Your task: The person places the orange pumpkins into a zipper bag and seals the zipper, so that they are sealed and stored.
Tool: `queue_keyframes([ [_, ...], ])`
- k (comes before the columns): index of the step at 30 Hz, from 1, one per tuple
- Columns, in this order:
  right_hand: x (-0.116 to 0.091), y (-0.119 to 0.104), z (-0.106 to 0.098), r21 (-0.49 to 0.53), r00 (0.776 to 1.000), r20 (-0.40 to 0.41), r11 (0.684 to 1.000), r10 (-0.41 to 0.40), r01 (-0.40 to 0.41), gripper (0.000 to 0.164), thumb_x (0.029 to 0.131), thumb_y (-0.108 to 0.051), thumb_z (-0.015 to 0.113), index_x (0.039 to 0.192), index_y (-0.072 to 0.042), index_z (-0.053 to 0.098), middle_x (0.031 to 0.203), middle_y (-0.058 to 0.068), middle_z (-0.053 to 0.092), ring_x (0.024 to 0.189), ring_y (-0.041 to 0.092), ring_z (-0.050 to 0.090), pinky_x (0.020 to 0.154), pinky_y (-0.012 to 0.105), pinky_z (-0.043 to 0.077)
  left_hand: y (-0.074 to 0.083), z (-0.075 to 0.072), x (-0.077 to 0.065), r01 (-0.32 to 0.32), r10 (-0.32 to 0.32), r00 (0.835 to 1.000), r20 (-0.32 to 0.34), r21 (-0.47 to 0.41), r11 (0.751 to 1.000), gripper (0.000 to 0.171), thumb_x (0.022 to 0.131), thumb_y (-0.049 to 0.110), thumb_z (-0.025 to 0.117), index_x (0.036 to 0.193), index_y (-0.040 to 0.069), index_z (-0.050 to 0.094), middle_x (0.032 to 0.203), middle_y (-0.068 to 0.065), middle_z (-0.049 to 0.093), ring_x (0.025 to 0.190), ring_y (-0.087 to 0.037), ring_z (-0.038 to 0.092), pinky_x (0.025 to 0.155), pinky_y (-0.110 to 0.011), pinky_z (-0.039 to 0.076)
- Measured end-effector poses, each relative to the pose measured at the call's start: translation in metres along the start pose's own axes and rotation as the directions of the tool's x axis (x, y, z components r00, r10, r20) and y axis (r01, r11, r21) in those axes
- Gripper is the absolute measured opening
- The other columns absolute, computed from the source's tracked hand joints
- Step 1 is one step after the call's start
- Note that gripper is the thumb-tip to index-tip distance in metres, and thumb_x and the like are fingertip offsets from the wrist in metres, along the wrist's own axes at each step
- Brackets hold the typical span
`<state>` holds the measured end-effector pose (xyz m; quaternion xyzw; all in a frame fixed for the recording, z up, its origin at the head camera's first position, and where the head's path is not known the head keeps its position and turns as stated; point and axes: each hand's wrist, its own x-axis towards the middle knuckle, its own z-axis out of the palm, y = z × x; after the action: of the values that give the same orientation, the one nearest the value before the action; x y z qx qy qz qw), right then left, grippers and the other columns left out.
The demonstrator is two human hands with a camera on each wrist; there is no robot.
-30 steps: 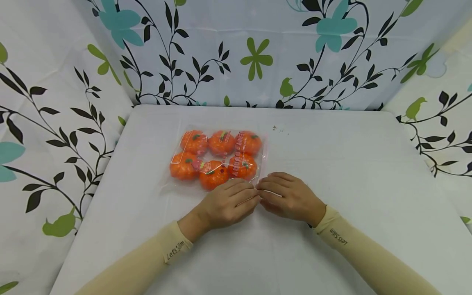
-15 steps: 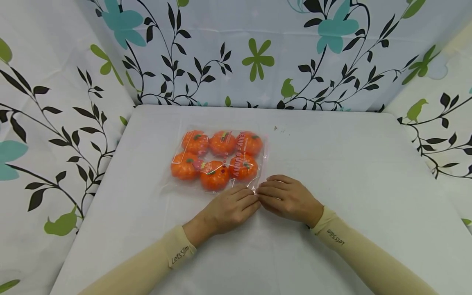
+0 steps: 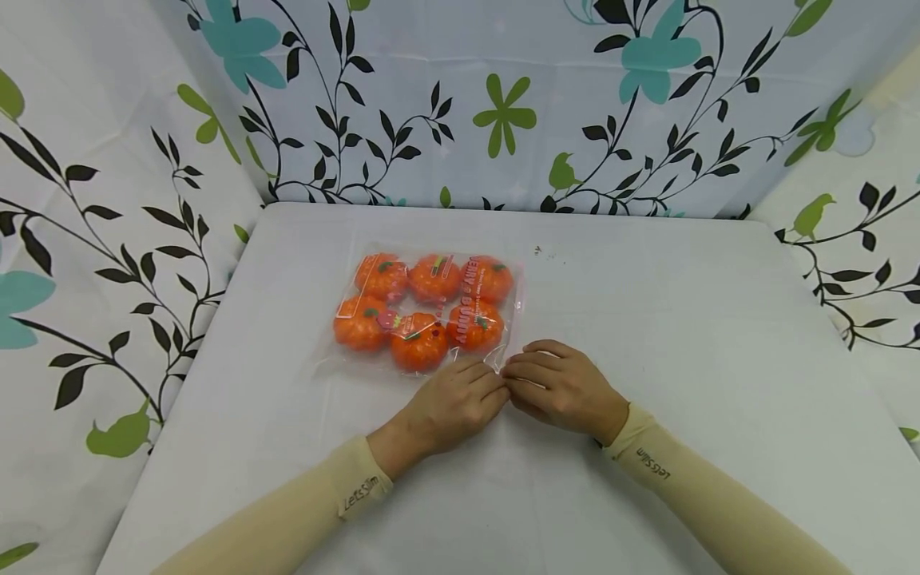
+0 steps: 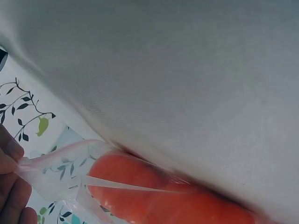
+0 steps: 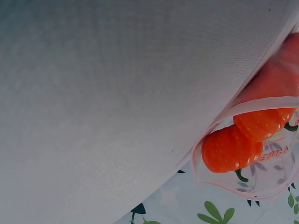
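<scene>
Several small orange toy pumpkins (image 3: 419, 343) with green stems lie in two rows inside a clear zip bag (image 3: 513, 311) with pink lettering and a pink-tinted mouth on the right. At its near right corner, my left hand (image 3: 456, 403) and my right hand (image 3: 564, 387) meet fingertip to fingertip, pinching the plastic. The left wrist view has fingers (image 4: 14, 198) gripping the bag's corner at the left edge, the film stretched toward the pumpkins (image 4: 135, 182). In the right wrist view, pumpkins (image 5: 231, 149) show through the bag, and no hand is visible.
A white-covered table (image 3: 683, 311) lies under the bag. Small dark specks (image 3: 539, 251) mark its far part. Floral curtains (image 3: 460, 104) hang behind it and on both sides.
My left hand and forearm have shifted slightly right and toward me, uncovering a little more of the bag's near edge. The right hand has barely moved. The bag stays in place.
</scene>
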<state>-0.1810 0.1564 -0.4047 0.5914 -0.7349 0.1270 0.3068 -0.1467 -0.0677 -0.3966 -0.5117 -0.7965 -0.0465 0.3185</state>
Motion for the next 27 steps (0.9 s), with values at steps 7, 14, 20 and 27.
queue_keyframes([
  [7, 0.002, 0.0, 0.003, 0.003, 0.997, -0.067, 1.0, 0.031, -0.031, 0.027, 0.102, -0.018, 0.056, 0.09, -0.003, 0.075, 0.097, 0.008, 0.075, 0.087, 0.021, 0.071, 0.085, 0.04, 0.057, -0.001, -0.001, 0.006, 0.051, -0.053, 0.997, -0.047, -0.032, 0.998, 0.006, 0.084, 0.009, 0.076, 0.088, 0.006, 0.072, 0.087, -0.002, 0.07, 0.083, -0.016, 0.066, 0.087, -0.028, 0.053],
  [14, 0.003, 0.001, 0.001, -0.01, 0.995, -0.011, 0.995, 0.104, -0.104, 0.016, 0.085, -0.015, 0.08, 0.095, -0.003, 0.077, 0.099, 0.008, 0.075, 0.089, 0.024, 0.071, 0.089, 0.04, 0.056, -0.003, -0.003, 0.011, 0.065, -0.068, 0.992, -0.106, -0.034, 0.997, 0.008, 0.081, 0.01, 0.076, 0.087, 0.007, 0.072, 0.086, -0.002, 0.071, 0.08, -0.017, 0.068, 0.084, -0.028, 0.054],
  [20, 0.001, 0.009, 0.005, -0.022, 0.99, 0.003, 0.99, 0.143, -0.143, 0.024, 0.076, -0.011, 0.087, 0.096, -0.002, 0.077, 0.098, 0.009, 0.075, 0.087, 0.025, 0.07, 0.086, 0.04, 0.057, -0.003, -0.002, 0.013, 0.043, -0.047, 0.986, -0.159, -0.027, 0.999, 0.002, 0.083, 0.008, 0.068, 0.083, 0.008, 0.07, 0.079, -0.001, 0.068, 0.072, -0.015, 0.065, 0.08, -0.026, 0.055],
  [27, 0.004, 0.019, 0.008, -0.054, 0.981, 0.043, 0.981, 0.188, -0.186, 0.019, 0.075, -0.007, 0.084, 0.092, -0.003, 0.077, 0.095, 0.006, 0.074, 0.085, 0.024, 0.07, 0.084, 0.04, 0.057, -0.003, -0.007, 0.015, 0.083, -0.09, 0.983, -0.158, -0.055, 0.995, 0.002, 0.082, 0.009, 0.07, 0.081, 0.007, 0.071, 0.076, 0.0, 0.066, 0.068, -0.014, 0.064, 0.076, -0.026, 0.055],
])
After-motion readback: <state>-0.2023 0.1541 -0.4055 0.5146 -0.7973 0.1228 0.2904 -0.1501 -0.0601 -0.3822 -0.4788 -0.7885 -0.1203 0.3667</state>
